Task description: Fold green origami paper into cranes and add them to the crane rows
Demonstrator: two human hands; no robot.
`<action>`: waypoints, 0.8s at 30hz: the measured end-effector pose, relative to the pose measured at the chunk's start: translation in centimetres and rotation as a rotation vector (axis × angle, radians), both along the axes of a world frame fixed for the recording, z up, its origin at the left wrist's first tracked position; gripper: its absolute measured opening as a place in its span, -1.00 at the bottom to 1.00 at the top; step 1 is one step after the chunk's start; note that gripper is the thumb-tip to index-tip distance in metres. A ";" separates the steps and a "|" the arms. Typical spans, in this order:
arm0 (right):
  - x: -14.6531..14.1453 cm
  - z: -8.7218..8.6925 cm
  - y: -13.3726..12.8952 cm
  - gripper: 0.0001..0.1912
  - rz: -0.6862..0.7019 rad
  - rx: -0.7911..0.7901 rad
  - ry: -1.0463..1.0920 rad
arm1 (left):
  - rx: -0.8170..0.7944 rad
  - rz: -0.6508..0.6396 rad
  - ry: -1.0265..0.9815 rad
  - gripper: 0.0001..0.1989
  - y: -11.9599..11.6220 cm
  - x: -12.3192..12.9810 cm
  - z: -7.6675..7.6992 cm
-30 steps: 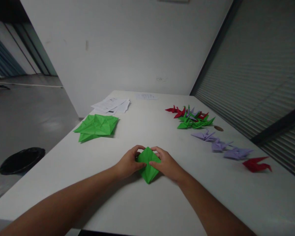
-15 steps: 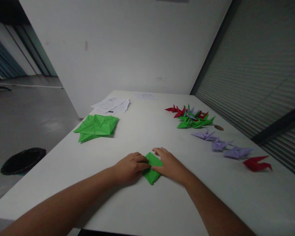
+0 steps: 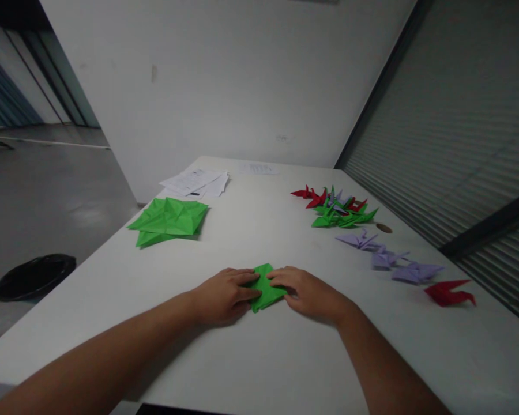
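A small folded green paper (image 3: 266, 288) lies on the white table (image 3: 242, 357) between my two hands. My left hand (image 3: 227, 295) rests flat on its left side, fingers apart, fingertips pressing on the paper. On the other side, my right hand (image 3: 309, 292) has its fingertips on the upper right part, with its thumb near the right corner. That thumb is partly hidden, and whether it pinches the paper's edge is hard to tell.
Larger creased green sheets (image 3: 170, 219) lie at the left, before printed papers (image 3: 196, 182). On the right are a pile of folded cranes (image 3: 341, 212), several purple cranes (image 3: 416, 272), a red crane (image 3: 450, 293) and a brown disc (image 3: 384, 228). A black-lined bin (image 3: 34, 278) stands lower left.
The green paper has turned, its lower corner shifting left. My right hand has moved slightly right, and its fingers now reach over onto the paper. The camera view has shifted slightly.
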State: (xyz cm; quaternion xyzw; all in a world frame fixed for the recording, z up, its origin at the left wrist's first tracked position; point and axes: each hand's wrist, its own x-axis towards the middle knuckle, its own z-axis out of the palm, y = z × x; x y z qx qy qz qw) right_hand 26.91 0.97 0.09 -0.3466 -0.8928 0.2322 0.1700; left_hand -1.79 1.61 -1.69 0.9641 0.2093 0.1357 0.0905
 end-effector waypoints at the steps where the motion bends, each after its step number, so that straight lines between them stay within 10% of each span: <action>1: -0.1 0.0 0.0 -0.45 -0.006 0.017 0.009 | -0.009 0.003 0.004 -0.58 0.0 -0.1 0.1; 24: -0.9 0.3 0.5 -0.86 -0.190 -0.230 0.111 | -0.033 -0.128 -0.040 -0.64 -0.9 -0.2 1.1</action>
